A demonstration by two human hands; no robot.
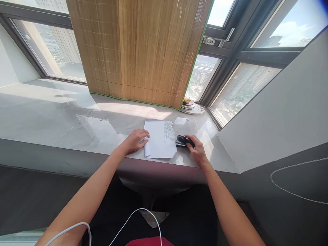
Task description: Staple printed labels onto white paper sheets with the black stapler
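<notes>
White paper sheets lie on the grey tiled sill, with dense dark writing near their upper right. At their left edge rests my left hand, fingers bent and a little apart, fingertips touching the paper's edge. My right hand is closed around a black stapler at the right side of the sheets. The stapler's front end points left and meets the paper's right edge. A small white paper piece lies above the stapler.
A bamboo blind hangs behind the paper. Stacked plates stand in the window corner. The sill's front edge runs just below the papers. A white cable loops in front of my body; a beaded cord hangs at the right.
</notes>
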